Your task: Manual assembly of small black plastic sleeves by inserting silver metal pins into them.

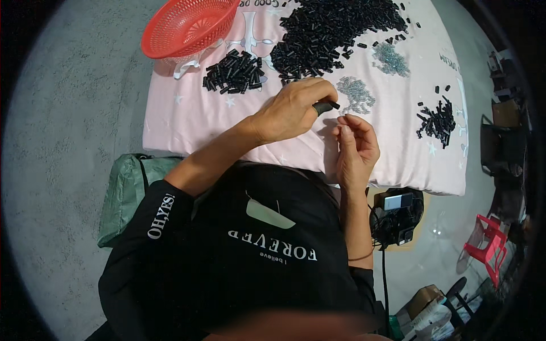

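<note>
My left hand [293, 111] reaches over the pink cloth-covered table, closed in a pinch. Between its fingertips sits a small black cylinder [335, 105], and a dark cover wraps the thumb. Just right of it and slightly nearer to me, my right hand [358, 150] has thumb and forefinger pressed together. Whatever it pinches is too small to make out. Beyond the hands lie a loose heap of tiny shiny silvery pieces [355, 95] and a second, bluish-silver heap [391, 59]. A big mound of small black cylinders [330, 34] spreads along the far side.
A smaller pile of black cylinders [233, 72] lies left of the mound, beside a red plastic basket [190, 28]. Thinner black pieces [438, 121] are heaped at the right. A green bag [122, 196] and a black device with cables [396, 216] flank me. A red stool [486, 244] stands farther right.
</note>
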`<state>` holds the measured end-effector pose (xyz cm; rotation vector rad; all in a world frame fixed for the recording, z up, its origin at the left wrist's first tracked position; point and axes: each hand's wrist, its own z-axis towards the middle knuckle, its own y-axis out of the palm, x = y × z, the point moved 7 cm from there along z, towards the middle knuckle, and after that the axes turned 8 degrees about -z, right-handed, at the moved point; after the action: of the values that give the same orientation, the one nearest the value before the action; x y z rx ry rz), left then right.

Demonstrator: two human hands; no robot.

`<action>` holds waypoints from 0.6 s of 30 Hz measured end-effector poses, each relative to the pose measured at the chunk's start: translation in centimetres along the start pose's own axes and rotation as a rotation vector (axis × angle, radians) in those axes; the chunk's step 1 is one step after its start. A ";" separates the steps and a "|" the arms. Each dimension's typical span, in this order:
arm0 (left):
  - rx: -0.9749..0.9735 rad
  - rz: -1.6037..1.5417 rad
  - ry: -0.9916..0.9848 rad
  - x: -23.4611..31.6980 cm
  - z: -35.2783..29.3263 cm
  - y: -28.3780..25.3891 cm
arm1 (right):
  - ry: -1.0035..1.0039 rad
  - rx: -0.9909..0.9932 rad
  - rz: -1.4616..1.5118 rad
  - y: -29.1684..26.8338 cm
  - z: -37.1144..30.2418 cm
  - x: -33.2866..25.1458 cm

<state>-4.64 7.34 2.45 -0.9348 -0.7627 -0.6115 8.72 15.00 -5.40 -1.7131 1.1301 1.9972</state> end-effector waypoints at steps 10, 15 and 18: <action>0.023 -0.102 0.005 1.4 -0.8 1.6 | -0.033 -0.001 -0.040 -0.1 0.0 0.0; 0.023 -0.107 0.013 1.8 -0.8 1.7 | 0.016 -0.009 0.066 -0.2 -0.1 0.1; -0.002 -0.130 -0.006 2.0 -0.7 1.8 | 0.009 -0.054 0.115 -0.3 0.1 0.4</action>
<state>-1.84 7.27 2.94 -0.8940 -0.8330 -0.7237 8.72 15.21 -5.88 -1.7211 1.2143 2.1074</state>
